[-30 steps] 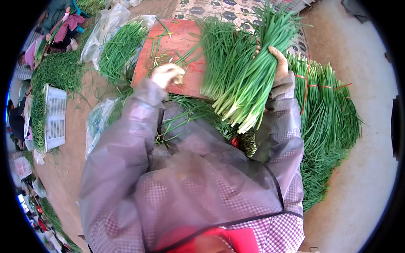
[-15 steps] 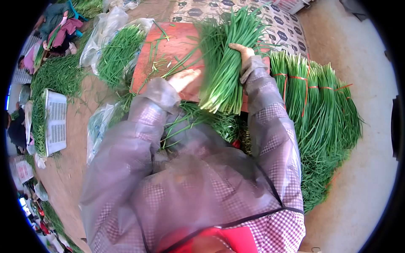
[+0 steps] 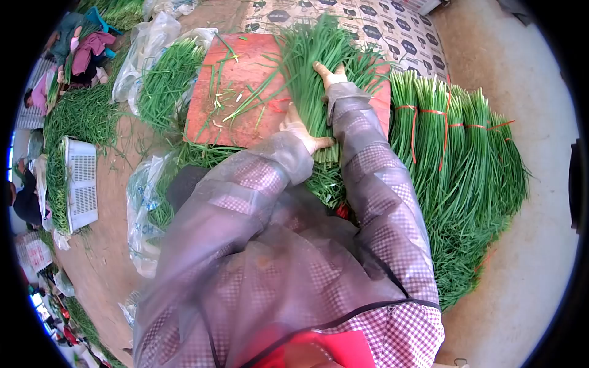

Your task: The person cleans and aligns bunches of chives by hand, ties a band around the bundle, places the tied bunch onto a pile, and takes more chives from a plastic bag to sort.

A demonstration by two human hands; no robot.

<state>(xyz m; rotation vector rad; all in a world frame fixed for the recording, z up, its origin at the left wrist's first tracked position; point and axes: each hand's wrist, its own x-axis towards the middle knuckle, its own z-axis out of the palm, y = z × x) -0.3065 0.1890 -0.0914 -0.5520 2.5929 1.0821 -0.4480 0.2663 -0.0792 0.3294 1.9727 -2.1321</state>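
Observation:
A large loose bunch of garlic chives (image 3: 307, 73) lies on the red board (image 3: 245, 126), its pale stem ends toward me and the green leaves pointing away. My left hand (image 3: 299, 127) grips it low on the left side, thumb across the stems near their cut ends. Higher up, my right hand (image 3: 330, 75) is curled over the right side of the leaves, with some fingers hidden among them. Stray chive stalks (image 3: 251, 101) and small trimmings are scattered over the board's left half.
Chive bundles tied with red bands (image 3: 445, 129) stand in a row at the right. Left are loose chives on plastic (image 3: 169, 80), a white crate (image 3: 81, 184) and other people (image 3: 80, 52). Patterned sheeting (image 3: 368, 24) covers the floor behind the board.
My left hand has come from the board's left side onto the stem ends. The bunch has been lowered from an upright tilt onto the board, and my right hand has shifted slightly left.

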